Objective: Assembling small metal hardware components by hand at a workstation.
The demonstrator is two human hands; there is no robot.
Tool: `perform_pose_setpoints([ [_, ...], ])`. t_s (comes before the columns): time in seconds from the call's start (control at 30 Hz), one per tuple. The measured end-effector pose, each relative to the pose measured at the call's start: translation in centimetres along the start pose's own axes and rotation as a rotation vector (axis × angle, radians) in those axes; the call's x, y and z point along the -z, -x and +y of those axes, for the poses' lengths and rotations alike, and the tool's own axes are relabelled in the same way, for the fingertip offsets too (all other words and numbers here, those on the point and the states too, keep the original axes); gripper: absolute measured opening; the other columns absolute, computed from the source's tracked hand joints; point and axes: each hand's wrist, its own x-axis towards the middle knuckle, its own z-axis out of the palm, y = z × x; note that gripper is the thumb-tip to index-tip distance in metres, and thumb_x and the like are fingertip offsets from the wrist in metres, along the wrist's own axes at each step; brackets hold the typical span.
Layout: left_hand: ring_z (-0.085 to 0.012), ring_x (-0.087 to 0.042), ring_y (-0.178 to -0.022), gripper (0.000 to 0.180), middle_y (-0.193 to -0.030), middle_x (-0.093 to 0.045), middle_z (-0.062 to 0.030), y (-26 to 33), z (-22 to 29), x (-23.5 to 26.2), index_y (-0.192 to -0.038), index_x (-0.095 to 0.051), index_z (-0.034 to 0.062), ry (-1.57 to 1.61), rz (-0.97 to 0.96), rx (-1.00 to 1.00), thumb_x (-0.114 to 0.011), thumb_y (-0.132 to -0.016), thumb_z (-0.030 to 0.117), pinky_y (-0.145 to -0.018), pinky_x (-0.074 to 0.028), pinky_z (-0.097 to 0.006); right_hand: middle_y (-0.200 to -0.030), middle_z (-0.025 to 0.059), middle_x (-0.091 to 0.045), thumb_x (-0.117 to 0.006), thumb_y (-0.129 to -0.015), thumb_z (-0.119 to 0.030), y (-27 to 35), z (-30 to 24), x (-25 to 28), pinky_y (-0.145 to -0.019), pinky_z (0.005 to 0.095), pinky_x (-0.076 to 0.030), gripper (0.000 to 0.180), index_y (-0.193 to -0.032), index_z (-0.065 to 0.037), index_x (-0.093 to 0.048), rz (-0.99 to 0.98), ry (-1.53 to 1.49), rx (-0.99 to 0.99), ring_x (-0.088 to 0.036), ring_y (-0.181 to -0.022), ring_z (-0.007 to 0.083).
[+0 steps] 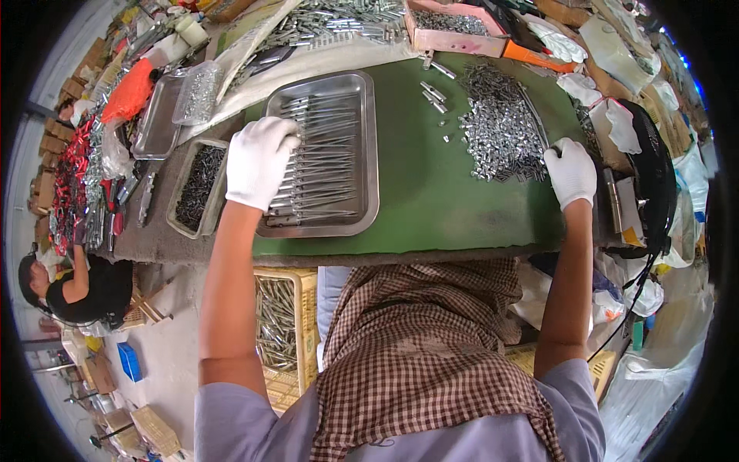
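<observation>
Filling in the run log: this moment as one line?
left hand gloved, on rods in steel tray | right hand gloved, at pile of small metal parts | green table

Head-worn fisheye, looking steeply down from above onto green work table [431, 185]. Close range, own forearms entering from lower edge. Single view only; edges bent toward rim.
</observation>
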Motion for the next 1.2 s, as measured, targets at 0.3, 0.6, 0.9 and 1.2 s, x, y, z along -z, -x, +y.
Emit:
perform_pose_setpoints([
  [0.3,-0.0302,-0.069,-0.089,0.019,-0.099,-0.072,-0.0089,-1.2,-2.0,-1.0,-0.1,-0.075,0.0178,-0.243,-0.168,-0.05,-0.06,-0.09,0.013,-0.082,-0.055,-0.043,-0.091,0.0173,-0.068,-0.059,-0.093,-0.012,5.5,0.3,5.4,-0.081,0.0399,-0.052,0.014,-0.104,-0.005,-0.063,0.235,-0.41,-0.094,-0.068,-0.083,0.0329],
  [0.6,-0.0248,-0.062,-0.093,0.016,-0.094,-0.062,-0.0031,-10.2,11.6,-6.9,-0.1,-0.069,0.0141,-0.03,0.123,-0.641,-0.068,-0.083,0.012,-0.079,-0.051,-0.04,-0.085,0.015,-0.067,-0.065,-0.078,-0.008,10.5,-3.8,6.9,-0.075,0.0419,-0.053,0.01,-0.089,-0.006,-0.065,-0.123,-0.519,0.239,-0.067,-0.082,0.0352],
  [0.9,-0.0261,-0.065,-0.089,0.013,-0.09,-0.066,-0.0055,-11.7,13.1,-7.0,-0.096,-0.068,0.0141,-0.174,-0.074,-0.634,-0.065,-0.084,0.017,-0.08,-0.051,-0.043,-0.084,0.016,-0.067,-0.065,-0.074,-0.004,11.7,-4.5,9.0,-0.075,0.0425,-0.053,0.013,-0.087,-0.003,-0.064,-0.05,-0.508,0.217,-0.066,-0.081,0.0359],
  [1.2,-0.0288,-0.066,-0.091,0.016,-0.094,-0.068,-0.007,0.5,20.8,-5.5,-0.094,-0.069,0.0099,0.417,-0.229,-0.523,-0.069,-0.078,0.012,-0.082,-0.051,-0.043,-0.086,0.0127,-0.064,-0.071,-0.083,-0.01,11.1,-4.4,3.9,-0.078,0.0439,-0.051,0.012,-0.095,-0.007,-0.071,0.058,-0.505,0.365,-0.063,-0.085,0.0352],
])
